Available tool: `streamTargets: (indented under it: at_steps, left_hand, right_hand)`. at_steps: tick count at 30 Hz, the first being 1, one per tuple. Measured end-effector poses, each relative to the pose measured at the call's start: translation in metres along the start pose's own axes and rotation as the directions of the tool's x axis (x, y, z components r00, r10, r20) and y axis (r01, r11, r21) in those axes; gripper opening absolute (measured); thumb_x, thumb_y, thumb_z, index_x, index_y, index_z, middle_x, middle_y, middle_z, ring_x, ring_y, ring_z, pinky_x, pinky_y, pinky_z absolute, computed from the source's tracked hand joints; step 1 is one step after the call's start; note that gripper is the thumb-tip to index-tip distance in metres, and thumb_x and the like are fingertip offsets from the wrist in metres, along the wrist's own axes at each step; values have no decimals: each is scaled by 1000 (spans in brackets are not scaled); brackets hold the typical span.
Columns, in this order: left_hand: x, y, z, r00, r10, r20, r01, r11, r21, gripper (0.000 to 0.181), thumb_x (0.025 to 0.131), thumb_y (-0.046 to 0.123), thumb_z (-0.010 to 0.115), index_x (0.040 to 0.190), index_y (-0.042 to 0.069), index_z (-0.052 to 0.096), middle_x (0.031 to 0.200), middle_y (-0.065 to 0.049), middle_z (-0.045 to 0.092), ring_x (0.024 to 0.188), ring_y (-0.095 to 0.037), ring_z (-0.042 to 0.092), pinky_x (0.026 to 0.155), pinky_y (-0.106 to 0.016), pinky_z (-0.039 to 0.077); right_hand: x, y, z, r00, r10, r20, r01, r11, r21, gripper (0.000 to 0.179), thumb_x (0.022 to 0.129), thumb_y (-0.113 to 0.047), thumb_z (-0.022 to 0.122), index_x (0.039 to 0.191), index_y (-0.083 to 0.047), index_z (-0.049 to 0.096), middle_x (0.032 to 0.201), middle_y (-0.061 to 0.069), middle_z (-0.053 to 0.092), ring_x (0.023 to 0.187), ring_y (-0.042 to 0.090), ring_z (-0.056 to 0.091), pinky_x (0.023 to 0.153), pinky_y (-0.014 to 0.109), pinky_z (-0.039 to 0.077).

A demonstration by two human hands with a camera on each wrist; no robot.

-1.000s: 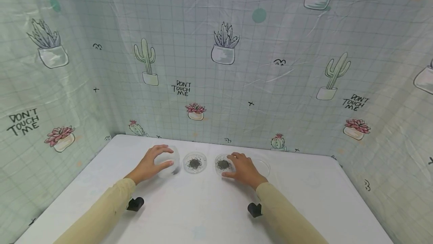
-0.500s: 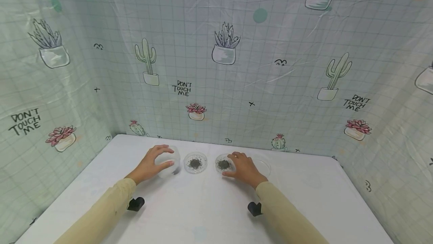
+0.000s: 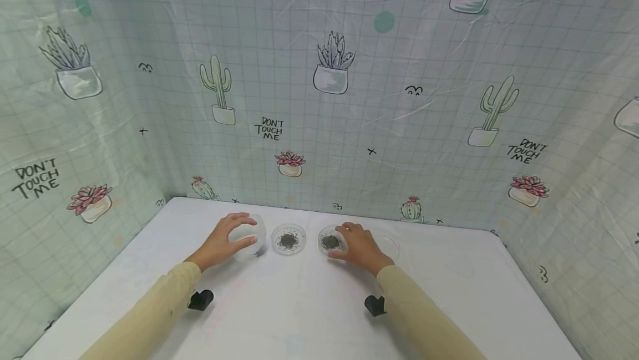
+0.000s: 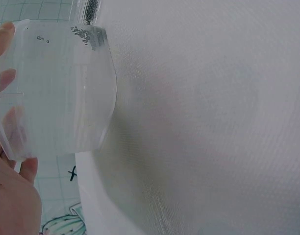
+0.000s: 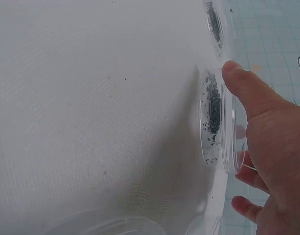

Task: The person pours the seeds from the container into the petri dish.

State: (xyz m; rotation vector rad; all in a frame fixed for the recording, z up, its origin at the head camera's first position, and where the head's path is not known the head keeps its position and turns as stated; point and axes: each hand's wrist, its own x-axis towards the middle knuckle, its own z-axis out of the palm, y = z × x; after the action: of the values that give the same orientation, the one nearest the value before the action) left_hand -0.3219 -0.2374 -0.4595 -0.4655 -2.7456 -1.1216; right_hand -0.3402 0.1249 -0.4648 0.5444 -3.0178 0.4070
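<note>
My left hand (image 3: 224,242) grips a clear round plastic tub (image 3: 253,236) at the left of the group, with thumb and fingers spread round its side. Filling the left of the left wrist view, the same tub (image 4: 62,98) shows fingertips along its rim. My right hand (image 3: 360,249) holds a clear petri dish (image 3: 321,235), thumb on the near edge and fingers on the far one. Dark granules (image 5: 215,110) lie inside this dish in the right wrist view. Between the hands sits a second petri dish (image 3: 300,248), also holding a small dark heap.
A clear round dish or lid (image 3: 394,250) lies just right of my right hand, partly covered by it. Black wrist mounts (image 3: 201,299) stick out from both sleeves. A patterned curtain (image 3: 299,99) stands behind the white table (image 3: 299,315).
</note>
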Motion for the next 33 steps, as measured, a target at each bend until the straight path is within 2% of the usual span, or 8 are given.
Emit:
streamTargets:
  at_steps: [15,25,33]
  left_hand:
    - [0,2,0,1000,-8,6,8,1000,2,48,86,46,69,126,22,60,148,-10,40,139,-38,29,108,-69,27]
    - [1,1,1,1000,-8,4,8,1000,4,45,86,44,69,126,25,59,149,-8,39,139,-37,29,108,-69,27]
    - [0,-2,0,1000,-7,9,7,1000,3,50,86,46,69,128,21,59,148,-10,40,139,-38,29,108,-69,27]
  right_hand:
    - [4,-1,1,1000,11,2,-11,1000,-9,77,77,-57,73,137,-13,52,141,12,51,133,32,46,108,53,39]
    - [5,-1,4,1000,19,12,-19,1000,-2,75,78,-56,72,136,-12,53,140,13,52,132,33,47,107,53,40]
    - [4,-2,5,999,25,25,-25,1000,7,78,78,-58,72,139,-13,51,144,14,48,133,33,45,108,54,39]
